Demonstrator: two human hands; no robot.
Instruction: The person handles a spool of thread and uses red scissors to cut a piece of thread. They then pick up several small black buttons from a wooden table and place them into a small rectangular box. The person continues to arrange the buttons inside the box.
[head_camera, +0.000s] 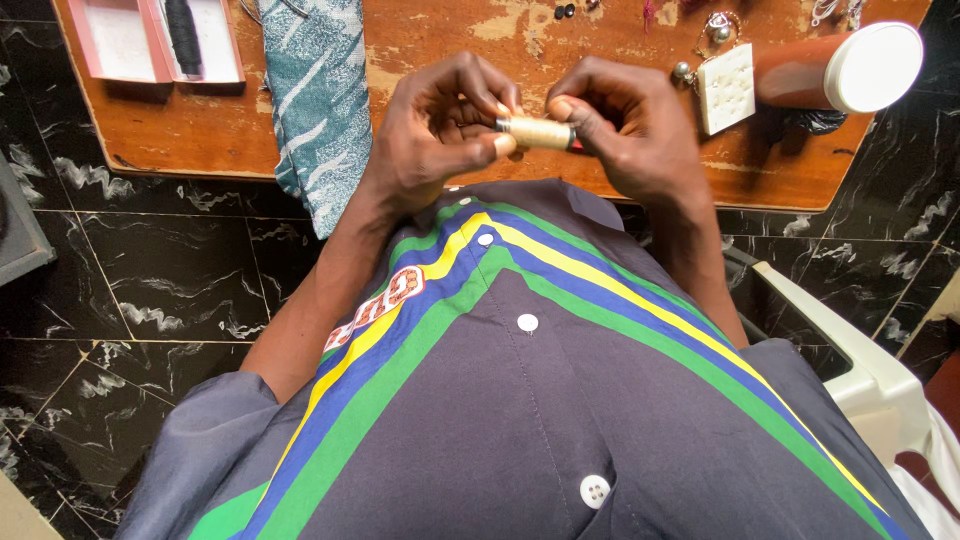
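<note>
A worn orange-brown wooden table (420, 40) with peeling varnish stands over a glossy black marble-veined tiled floor (150, 290). A white plastic chair (860, 370) sits beside the table's right corner.

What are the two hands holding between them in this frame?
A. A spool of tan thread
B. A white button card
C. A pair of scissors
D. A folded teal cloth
A: the left hand and the right hand pinch a tan spool between their fingertips, above the wooden table.
</note>
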